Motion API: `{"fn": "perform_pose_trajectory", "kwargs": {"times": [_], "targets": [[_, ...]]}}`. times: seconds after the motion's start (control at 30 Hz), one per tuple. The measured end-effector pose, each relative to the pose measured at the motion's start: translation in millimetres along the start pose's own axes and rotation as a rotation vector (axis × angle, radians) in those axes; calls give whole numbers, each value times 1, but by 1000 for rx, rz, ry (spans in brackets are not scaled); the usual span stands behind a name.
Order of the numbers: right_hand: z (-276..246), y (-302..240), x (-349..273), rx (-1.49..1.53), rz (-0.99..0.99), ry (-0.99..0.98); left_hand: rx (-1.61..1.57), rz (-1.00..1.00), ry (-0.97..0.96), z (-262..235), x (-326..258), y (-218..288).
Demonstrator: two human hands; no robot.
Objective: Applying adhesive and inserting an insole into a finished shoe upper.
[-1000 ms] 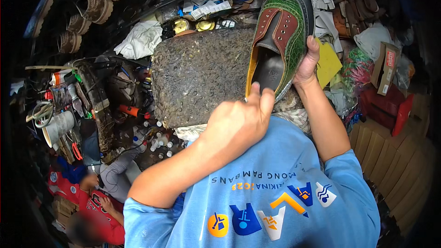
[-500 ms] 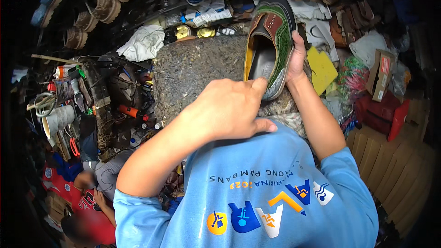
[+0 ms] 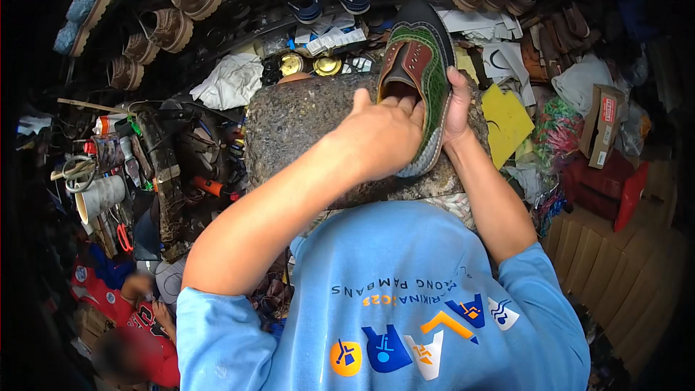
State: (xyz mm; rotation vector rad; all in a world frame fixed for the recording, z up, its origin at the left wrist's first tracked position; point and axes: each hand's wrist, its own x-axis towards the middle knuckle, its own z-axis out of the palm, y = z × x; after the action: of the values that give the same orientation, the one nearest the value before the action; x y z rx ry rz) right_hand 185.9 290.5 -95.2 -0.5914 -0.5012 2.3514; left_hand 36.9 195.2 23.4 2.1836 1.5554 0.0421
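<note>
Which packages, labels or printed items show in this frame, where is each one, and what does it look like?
Cardboard box: far right, beside the red case, brown with a red-and-white label on its end.
Round tins: two gold lids, just beyond the stone block.
Printed papers: white slips with dark print, above the tins.
Yellow sheet: flat, plain yellow, right of the right hand.
Shirt print: blue shirt, orange, white and dark blue emblems.

A: Left hand (image 3: 380, 137) has its fingertips down inside the shoe (image 3: 420, 80), so can't see them at all.

B: Yeah, and the right hand (image 3: 457, 105) is mostly behind the shoe. The stone desk (image 3: 304, 123) has its near edge under the blue shirt (image 3: 405, 297).
</note>
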Motion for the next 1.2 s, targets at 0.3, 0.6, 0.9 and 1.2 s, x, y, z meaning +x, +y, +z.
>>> {"fn": "perform_pose_trajectory", "kwargs": {"times": [0.3, 0.6, 0.9, 1.2], "targets": [[-7, 6, 0, -140, -21, 42, -75, 135, 107, 14, -26, 10], [-27, -19, -10, -1, 39, -410, -856, -54, 161, -57, -98, 14], [-1, -16, -42, -317, -159, -149, -832, -375, -188, 13, -71, 22], [-6, -1, -70, -370, -318, -421, -1515, -407, 164, 33, -87, 35]]}}
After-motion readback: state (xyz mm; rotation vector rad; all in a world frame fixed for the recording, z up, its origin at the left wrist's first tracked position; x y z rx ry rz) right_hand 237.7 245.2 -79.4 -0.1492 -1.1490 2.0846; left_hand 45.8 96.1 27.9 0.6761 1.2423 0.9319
